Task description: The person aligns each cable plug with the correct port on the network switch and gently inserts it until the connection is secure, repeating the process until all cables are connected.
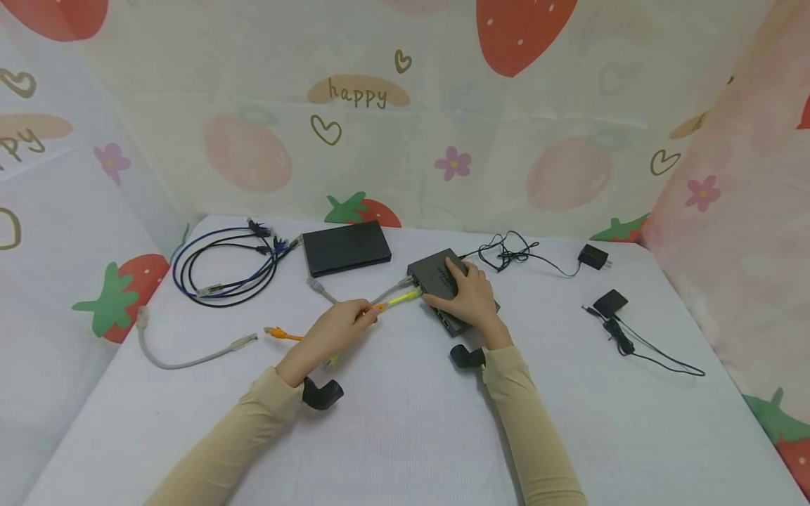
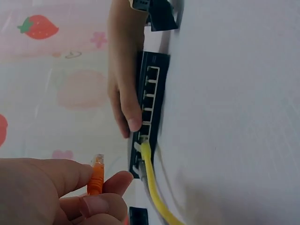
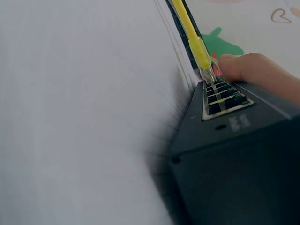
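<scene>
Two hands are busy: your right hand (image 1: 471, 295) grips the network switch (image 1: 433, 274), thumb at the port edge and fingers over the top, while your left hand (image 1: 342, 325) pinches the orange Ethernet plug (image 2: 97, 176) between thumb and fingers. The switch sits on the white table (image 1: 411, 422), between two and three o'clock from your left hand. One yellow cable (image 1: 403, 298) and one gray cable (image 1: 391, 290) meet its ports near the ten o'clock corner. Expect the switch to be light, rigid and apt to slide, so brace its casing, clear of the ports. The plug should be stiff, its clear tip fragile; hold it farther back, on the orange part. A flat black box (image 1: 346, 249) lies toward ten o'clock from the switch.
</scene>
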A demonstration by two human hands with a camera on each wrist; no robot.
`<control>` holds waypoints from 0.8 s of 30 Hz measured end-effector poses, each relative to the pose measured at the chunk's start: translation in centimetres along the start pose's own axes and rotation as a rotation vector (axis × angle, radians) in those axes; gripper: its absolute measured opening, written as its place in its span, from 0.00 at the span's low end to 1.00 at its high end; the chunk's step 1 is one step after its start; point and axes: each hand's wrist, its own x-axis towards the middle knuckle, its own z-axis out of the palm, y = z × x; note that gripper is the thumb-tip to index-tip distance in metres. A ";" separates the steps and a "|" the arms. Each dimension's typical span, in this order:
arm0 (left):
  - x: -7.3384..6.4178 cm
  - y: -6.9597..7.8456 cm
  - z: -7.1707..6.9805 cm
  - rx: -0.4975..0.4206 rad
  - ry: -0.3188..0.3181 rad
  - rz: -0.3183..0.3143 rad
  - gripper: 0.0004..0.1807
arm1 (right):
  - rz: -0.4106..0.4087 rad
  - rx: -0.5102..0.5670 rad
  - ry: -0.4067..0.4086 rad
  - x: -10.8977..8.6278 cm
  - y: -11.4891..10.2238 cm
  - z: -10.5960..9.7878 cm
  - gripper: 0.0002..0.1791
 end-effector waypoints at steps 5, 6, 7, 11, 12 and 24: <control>1.0 0.5 0.9 -0.009 -0.004 -0.007 0.17 | 0.003 0.007 -0.007 -0.1 0.0 0.0 0.52; 1.1 0.6 1.1 -0.014 -0.002 -0.003 0.17 | 0.005 0.008 -0.008 -0.1 0.0 0.0 0.51; 1.3 0.7 1.3 -0.022 -0.004 -0.003 0.17 | 0.007 0.010 -0.009 -0.1 -0.1 0.0 0.51; 1.8 1.0 1.9 -0.044 -0.002 0.006 0.16 | 0.012 0.008 -0.014 0.0 -0.1 0.0 0.50; 1.9 1.1 2.1 -0.044 0.001 0.006 0.16 | 0.014 0.007 -0.015 0.0 -0.1 0.0 0.50; 3.9 1.8 3.9 -0.046 0.014 0.004 0.17 | -0.022 0.058 0.038 0.0 0.2 0.0 0.34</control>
